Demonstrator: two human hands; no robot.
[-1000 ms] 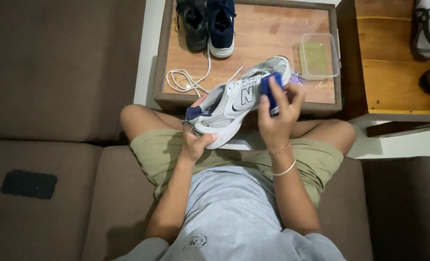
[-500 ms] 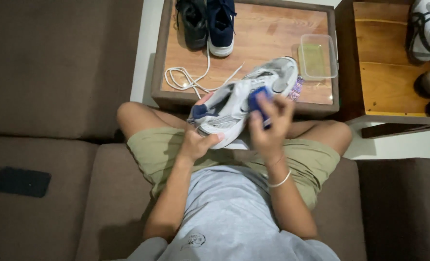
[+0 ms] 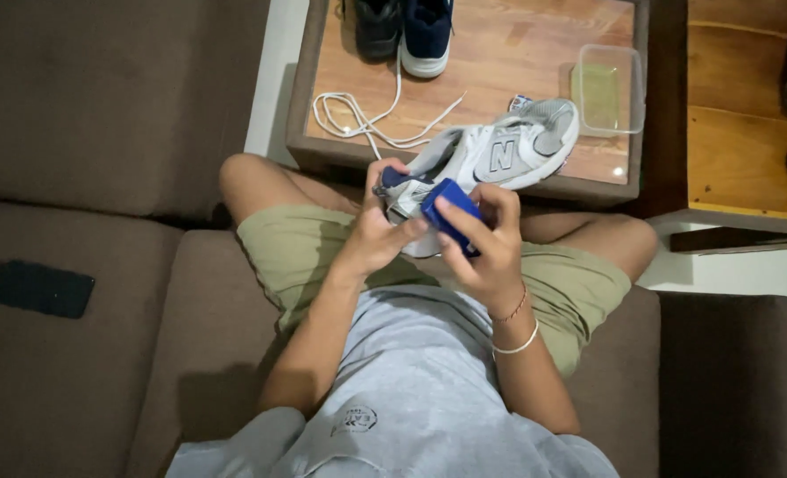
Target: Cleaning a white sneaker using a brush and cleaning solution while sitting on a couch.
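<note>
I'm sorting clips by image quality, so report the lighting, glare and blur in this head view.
Head view: dim, warm indoor light; a small glare spot on the wooden table near its front edge; the white sneaker is the brightest area. The left hand and the right hand with its blue sponge look slightly soft; the brown sofa is dark and low in detail.

left hand point(image 3: 377, 237) gripping white sneaker point(image 3: 491, 158), right hand point(image 3: 486, 243) holding blue sponge point(image 3: 451, 211)
</note>
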